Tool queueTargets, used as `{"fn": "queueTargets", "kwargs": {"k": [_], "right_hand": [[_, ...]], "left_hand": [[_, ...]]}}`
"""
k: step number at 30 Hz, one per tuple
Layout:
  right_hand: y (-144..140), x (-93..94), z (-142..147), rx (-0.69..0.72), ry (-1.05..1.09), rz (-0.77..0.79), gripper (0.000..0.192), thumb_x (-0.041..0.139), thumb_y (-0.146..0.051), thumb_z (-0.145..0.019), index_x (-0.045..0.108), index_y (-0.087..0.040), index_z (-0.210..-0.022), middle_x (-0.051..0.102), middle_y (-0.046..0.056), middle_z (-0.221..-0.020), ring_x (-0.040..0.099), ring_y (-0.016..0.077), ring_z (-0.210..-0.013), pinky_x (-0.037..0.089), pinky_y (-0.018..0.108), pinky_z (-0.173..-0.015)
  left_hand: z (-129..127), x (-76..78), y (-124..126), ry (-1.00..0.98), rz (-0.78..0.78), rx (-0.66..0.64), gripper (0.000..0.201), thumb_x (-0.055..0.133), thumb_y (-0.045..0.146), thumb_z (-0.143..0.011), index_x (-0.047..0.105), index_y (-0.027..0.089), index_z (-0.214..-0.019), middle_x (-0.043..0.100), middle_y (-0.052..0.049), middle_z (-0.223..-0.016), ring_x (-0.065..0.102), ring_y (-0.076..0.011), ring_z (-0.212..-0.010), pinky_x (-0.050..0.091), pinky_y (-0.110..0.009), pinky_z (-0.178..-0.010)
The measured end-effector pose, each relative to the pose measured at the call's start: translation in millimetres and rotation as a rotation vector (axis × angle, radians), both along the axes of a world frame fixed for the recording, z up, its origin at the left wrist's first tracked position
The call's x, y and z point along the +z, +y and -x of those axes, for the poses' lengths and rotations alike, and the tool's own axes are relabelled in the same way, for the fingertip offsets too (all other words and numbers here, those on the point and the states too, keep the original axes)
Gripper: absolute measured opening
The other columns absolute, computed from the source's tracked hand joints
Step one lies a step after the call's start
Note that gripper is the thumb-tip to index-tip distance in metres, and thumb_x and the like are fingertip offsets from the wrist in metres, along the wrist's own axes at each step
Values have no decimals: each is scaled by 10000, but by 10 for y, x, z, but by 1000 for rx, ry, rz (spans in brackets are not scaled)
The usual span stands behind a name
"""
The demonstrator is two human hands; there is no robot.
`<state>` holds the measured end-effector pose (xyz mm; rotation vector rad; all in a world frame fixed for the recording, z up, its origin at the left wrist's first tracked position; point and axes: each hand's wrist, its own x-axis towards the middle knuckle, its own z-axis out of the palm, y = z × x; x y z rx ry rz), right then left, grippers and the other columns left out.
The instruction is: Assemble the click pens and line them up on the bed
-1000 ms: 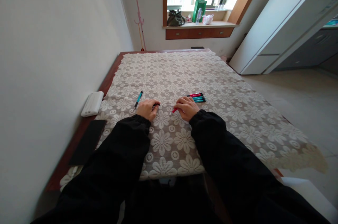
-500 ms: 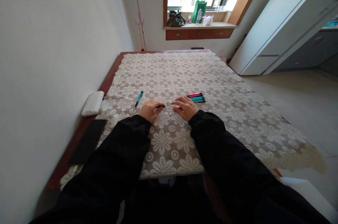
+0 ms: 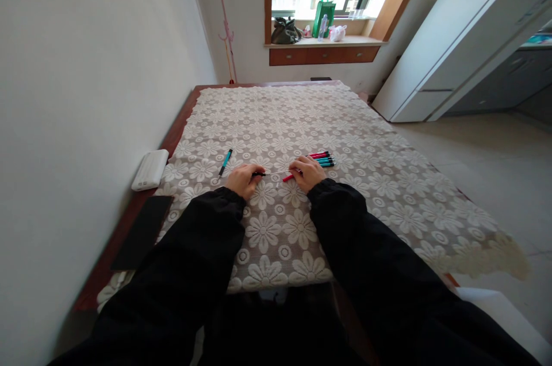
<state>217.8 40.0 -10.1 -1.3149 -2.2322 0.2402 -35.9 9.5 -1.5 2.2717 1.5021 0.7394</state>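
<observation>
My left hand [image 3: 242, 179] is closed in a pinch on the black pen part [image 3: 259, 174]. A thin whitish rod [image 3: 276, 172], like a pen's inner tube, runs from that part towards my right hand [image 3: 307, 174], whose fingers are closed at its far end. Under the right fingertips a red pen barrel [image 3: 287, 178] rests on the cloth, partly hidden by the hand. Just beyond that hand lie several red and teal pens [image 3: 324, 159] side by side. Left of my left hand is a single teal and black pen [image 3: 225, 163].
A flowered lace tablecloth [image 3: 263, 233] covers the table. At the left edge are a white box-shaped device [image 3: 150, 170] and a dark flat object [image 3: 142, 232]. On the far window sill stand a green bag [image 3: 323, 16] and a dark bag [image 3: 284, 30].
My right hand has shifted slightly right, away from the left. More of the thin rod shows between the hands, and the red barrel is more visible on the cloth.
</observation>
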Motion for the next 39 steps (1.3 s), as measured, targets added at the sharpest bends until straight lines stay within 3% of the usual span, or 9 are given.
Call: {"fn": "queueTargets", "kwargs": {"k": [16, 22, 27, 32, 39], "right_hand": [[4, 4, -7, -44, -9, 2, 152, 596, -204, -901, 729, -232, -833, 683, 68, -945, 582, 243, -972, 450, 371, -893], [13, -5, -18, -85, -42, 0, 156, 591, -212, -896, 732, -228, -833, 679, 74, -949, 572, 248, -961, 445, 370, -879], [15, -26, -25, -62, -60, -7, 165, 592, -220, -897, 750, -235, -853, 677, 77, -950, 561, 252, -962, 446, 380, -875], [16, -38, -24, -37, -48, 3, 191, 587, -215, -905, 775, -249, -898, 684, 72, -977, 563, 251, -985, 447, 396, -908], [-11, -8, -14, -57, -72, -6, 188, 585, -228, -902, 773, -242, -902, 682, 70, -995, 555, 255, -1002, 443, 397, -923]], "left_hand": [[17, -9, -14, 8, -114, 24, 177, 612, 163, -806, 663, 224, -964, 705, -39, -913, 653, -214, -914, 509, -377, -902], [69, 9, 16, 107, -189, -32, 198, 609, 120, -797, 686, 223, -947, 743, -34, -972, 631, -245, -1006, 480, -413, -950], [91, 34, 17, 131, -176, -41, 213, 619, 139, -808, 703, 228, -983, 758, -32, -998, 636, -249, -1014, 469, -432, -958], [89, 23, 15, 112, -135, -134, 214, 562, 203, -881, 711, 225, -1033, 759, -31, -1057, 647, -232, -1013, 473, -421, -958], [77, 51, -1, 177, -130, -94, 231, 544, 255, -901, 746, 236, -1013, 765, -29, -1046, 641, -244, -978, 471, -420, -916]]}}
